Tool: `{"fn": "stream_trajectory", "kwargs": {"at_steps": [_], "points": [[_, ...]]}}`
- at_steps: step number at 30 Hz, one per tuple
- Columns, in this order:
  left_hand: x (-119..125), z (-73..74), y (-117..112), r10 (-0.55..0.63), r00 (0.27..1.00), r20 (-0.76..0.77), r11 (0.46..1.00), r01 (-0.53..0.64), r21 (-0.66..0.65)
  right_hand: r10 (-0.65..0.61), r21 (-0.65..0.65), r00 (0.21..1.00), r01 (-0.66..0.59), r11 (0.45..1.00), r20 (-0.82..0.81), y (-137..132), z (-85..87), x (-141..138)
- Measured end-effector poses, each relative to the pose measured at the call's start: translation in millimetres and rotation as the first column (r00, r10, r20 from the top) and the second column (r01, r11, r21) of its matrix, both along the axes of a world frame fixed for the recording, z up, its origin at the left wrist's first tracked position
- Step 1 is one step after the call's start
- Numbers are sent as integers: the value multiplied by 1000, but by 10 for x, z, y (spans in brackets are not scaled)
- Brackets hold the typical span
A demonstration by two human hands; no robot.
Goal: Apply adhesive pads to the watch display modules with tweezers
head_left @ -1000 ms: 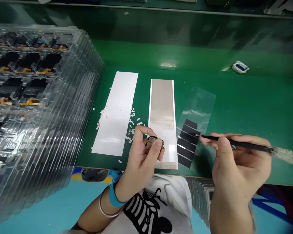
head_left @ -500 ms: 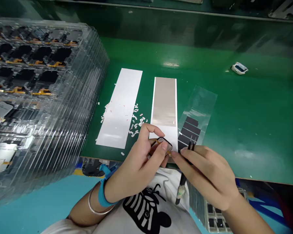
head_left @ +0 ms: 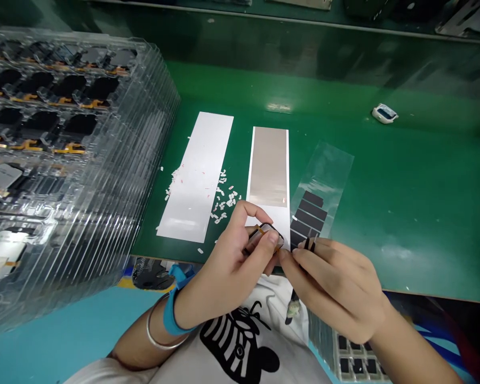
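Observation:
My left hand (head_left: 234,266) is closed round a small screen module (head_left: 267,233) with a black rim and an orange flex strip, its thumb on the pale back. Right up against the module's lower right edge are the fingertips of my right hand (head_left: 336,288). That hand is closed on black tweezers (head_left: 310,245), whose tips point away from me and whose taped handle end hangs below. Under the hands lies a white sheet with a grey-brown film (head_left: 269,165). Beside it, a clear sheet (head_left: 328,168) carries several dark strips (head_left: 310,216).
Stacked clear plastic trays (head_left: 144,138) with screen modules rise at the left. A white sheet (head_left: 200,170) lies on the green table (head_left: 416,202), small white scraps (head_left: 228,200) around it. A watch-like white case (head_left: 384,113) sits at the back right. Another tray stack (head_left: 358,357) stands below the table edge.
The tweezers have tipped in my right hand, so less of them shows. My right fingertips have shifted slightly left against the module, which my left hand still holds.

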State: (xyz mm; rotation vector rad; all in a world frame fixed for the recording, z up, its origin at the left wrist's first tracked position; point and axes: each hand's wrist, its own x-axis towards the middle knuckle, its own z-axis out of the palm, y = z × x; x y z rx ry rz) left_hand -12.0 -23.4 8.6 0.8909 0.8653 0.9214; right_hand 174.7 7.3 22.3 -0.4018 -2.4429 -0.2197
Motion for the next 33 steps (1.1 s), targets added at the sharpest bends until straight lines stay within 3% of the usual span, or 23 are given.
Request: {"fn": "stream_trajectory", "kwargs": {"at_steps": [5, 8, 10, 12, 14, 17, 19, 21, 25, 28, 33], "points": [[-4, 10, 21, -14, 1000, 9, 1000, 14, 15, -17, -8, 1000, 16, 1000, -13, -33, -43, 31], [-5, 21, 46, -2, 1000, -16, 1000, 2, 19, -49, -168, 997, 40, 985, -52, -97, -141, 100], [-1, 14, 59, 21, 999, -45, 999, -20, 28, -135, -318, 974, 70, 945, -184, -132, -215, 140], [6, -16, 61, 36, 996, -82, 998, -33, 45, -300, -493, 877, 85, 866, -376, -148, -271, 159], [11, -65, 52, 35, 989, -141, 997, -24, 76, -492, -660, 706, 46, 750, -509, -144, -300, 161], [11, -141, 35, 0, 958, -287, 987, 45, 151, -686, -807, 496, -54, 588, -532, -109, -317, 176], [14, -170, 37, -30, 918, -396, 968, 125, 216, -740, -860, 467, -100, 501, -485, -66, -336, 216], [31, -178, 51, -43, 879, -475, 941, 196, 278, -760, -886, 472, -115, 450, -447, -6, -370, 281], [109, -188, 86, -32, 809, -587, 883, 298, 363, -813, -896, 407, -29, 444, -416, 136, -451, 421], [175, -231, 100, -10, 771, -636, 840, 351, 413, -856, -913, 366, 40, 406, -365, 206, -493, 473], [211, -301, 112, 6, 762, -647, 816, 370, 444, -873, -923, 335, 21, 384, -355, 223, -522, 468]]}}
